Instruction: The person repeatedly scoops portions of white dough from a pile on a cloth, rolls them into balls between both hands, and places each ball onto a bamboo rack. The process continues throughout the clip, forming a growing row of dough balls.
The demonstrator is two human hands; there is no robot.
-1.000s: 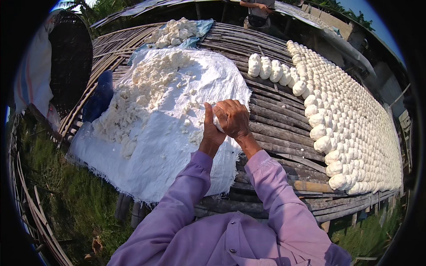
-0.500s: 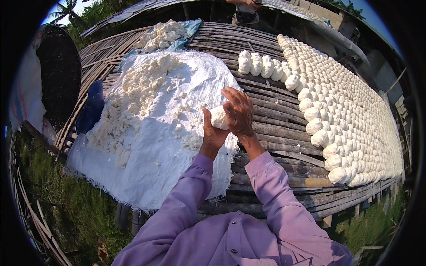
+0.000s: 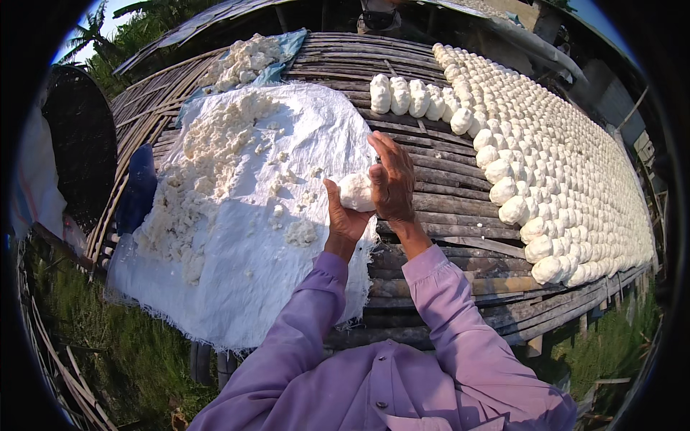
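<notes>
A rounded lump of white, crumbly dough [image 3: 355,192] rests in my left hand [image 3: 345,226], which cups it from below with the thumb up along its left side. My right hand [image 3: 392,181] stands upright against the lump's right side, fingers stretched out and pointing away from me. Both hands are over the right edge of a white woven sheet [image 3: 237,287]. Loose white crumbled dough [image 3: 208,154] lies heaped along the sheet's left and far parts, with small bits scattered near my hands.
Slatted bamboo decking [image 3: 453,208] carries the sheet. Many shaped white lumps [image 3: 560,165] stand in close rows at right, with a short row [image 3: 407,97] reaching toward the middle. Another dough heap [image 3: 248,61] lies on blue sheeting at far left. Someone's lower body [image 3: 379,18] shows beyond the decking.
My right hand has drawn slightly right and straightened from its curved position over the lump, leaving more of it showing. My left hand still cups it. The view has shifted a little.
</notes>
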